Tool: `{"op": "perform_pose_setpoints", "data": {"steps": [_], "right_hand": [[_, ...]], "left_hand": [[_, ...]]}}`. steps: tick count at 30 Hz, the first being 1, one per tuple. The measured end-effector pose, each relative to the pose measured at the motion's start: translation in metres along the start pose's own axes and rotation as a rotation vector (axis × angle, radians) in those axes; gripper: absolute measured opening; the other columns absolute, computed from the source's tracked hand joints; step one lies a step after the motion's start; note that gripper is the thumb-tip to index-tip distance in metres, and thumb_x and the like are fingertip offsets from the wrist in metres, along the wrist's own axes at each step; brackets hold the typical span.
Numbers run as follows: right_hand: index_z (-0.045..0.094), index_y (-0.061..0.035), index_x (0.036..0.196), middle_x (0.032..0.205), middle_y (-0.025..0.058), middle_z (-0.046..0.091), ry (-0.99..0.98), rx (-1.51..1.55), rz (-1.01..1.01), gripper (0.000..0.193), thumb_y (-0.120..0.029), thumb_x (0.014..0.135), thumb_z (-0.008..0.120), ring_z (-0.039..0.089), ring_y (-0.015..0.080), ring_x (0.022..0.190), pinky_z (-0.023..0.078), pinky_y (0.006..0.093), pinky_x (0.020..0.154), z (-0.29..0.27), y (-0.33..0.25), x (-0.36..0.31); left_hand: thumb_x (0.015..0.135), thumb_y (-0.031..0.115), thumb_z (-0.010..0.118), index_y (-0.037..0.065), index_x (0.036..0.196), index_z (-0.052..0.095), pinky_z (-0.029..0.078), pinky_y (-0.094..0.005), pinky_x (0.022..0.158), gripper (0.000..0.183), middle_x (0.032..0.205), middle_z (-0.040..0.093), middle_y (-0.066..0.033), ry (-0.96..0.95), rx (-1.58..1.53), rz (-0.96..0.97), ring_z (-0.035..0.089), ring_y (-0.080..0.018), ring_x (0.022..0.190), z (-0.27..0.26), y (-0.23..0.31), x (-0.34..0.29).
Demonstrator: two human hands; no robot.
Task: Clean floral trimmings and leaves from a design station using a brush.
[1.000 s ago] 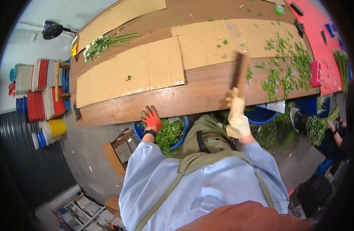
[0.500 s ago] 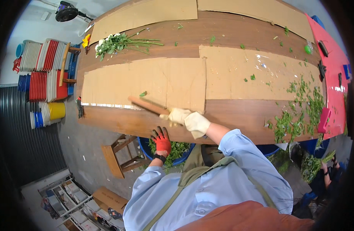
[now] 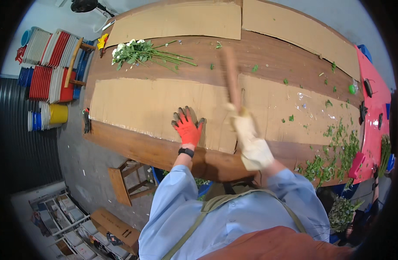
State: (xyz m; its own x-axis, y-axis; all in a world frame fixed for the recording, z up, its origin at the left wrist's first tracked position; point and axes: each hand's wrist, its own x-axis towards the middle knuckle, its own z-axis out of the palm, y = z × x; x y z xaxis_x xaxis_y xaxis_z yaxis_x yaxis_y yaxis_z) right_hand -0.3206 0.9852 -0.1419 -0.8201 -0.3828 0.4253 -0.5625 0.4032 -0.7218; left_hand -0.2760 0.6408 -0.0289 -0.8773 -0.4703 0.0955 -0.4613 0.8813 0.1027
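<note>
My left hand (image 3: 188, 129), in a red glove with dark fingertips, lies on the cardboard sheet (image 3: 134, 104) with its fingers spread. It holds nothing. My right hand (image 3: 246, 130), in a cream rubber glove, is closed round the lower end of a brown wooden stick (image 3: 231, 78). The stick is smeared by motion and points toward the far side of the table. Whether it touches the table cannot be made out. A bunch of white roses (image 3: 140, 53) with long green stems lies beyond my left hand.
Green leaf scraps (image 3: 333, 151) litter the table's right part. A pink sheet (image 3: 374, 112) covers its right end, with a pink block (image 3: 357, 164) at the edge. A wooden stool (image 3: 121, 184) stands at the lower left. Stacked buckets (image 3: 41, 82) rise beyond the left edge.
My left hand has moved up from the table's near edge onto the cardboard. My right hand has shifted right, and the stick has swung from pointing left to pointing away from me.
</note>
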Motion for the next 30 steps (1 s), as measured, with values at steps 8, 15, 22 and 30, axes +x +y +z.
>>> {"op": "perform_pose_setpoints", "data": {"steps": [8,15,22,30], "right_hand": [[0.066,-0.0090,0.133,0.087,0.0028,0.071,0.153,0.229,0.481,0.036,-0.041,0.116,0.062,0.061,0.0147,0.067,0.050,0.0329,0.059,0.102,-0.017,0.323],[0.066,-0.0085,0.133,0.085,0.0019,0.071,0.183,0.490,0.893,0.040,-0.045,0.116,0.063,0.058,0.0110,0.061,0.047,0.0305,0.054,-0.093,0.011,0.175],[0.067,-0.0073,0.131,0.081,0.0029,0.072,0.097,0.493,1.311,0.042,-0.046,0.115,0.065,0.056,0.0090,0.056,0.047,0.0285,0.053,-0.096,-0.066,0.348],[0.080,-0.0009,0.112,0.075,0.0061,0.074,0.386,0.674,1.125,0.048,-0.048,0.113,0.068,0.058,0.0131,0.053,0.049,0.0304,0.052,-0.145,0.199,0.321]], "left_hand": [[0.101,0.063,0.070,0.009,0.177,0.030,0.015,-0.0811,0.127,0.101,0.182,0.025,-0.0286,-0.143,0.085,-0.019,0.027,-0.0568,0.164,0.055,0.038,0.023],[0.103,0.062,0.068,0.007,0.177,0.030,0.013,-0.0811,0.128,0.101,0.182,0.022,-0.0299,-0.197,0.118,-0.051,0.023,-0.0584,0.164,0.055,0.034,0.027],[0.106,0.058,0.066,0.011,0.181,0.019,0.016,-0.0792,0.128,0.100,0.185,0.017,-0.0274,-0.252,0.162,-0.063,0.020,-0.0558,0.167,0.056,0.043,0.025],[0.108,0.059,0.063,0.011,0.181,0.015,0.015,-0.0778,0.130,0.099,0.186,0.011,-0.0277,-0.287,0.204,-0.043,0.016,-0.0572,0.168,0.057,0.051,0.019]]}}
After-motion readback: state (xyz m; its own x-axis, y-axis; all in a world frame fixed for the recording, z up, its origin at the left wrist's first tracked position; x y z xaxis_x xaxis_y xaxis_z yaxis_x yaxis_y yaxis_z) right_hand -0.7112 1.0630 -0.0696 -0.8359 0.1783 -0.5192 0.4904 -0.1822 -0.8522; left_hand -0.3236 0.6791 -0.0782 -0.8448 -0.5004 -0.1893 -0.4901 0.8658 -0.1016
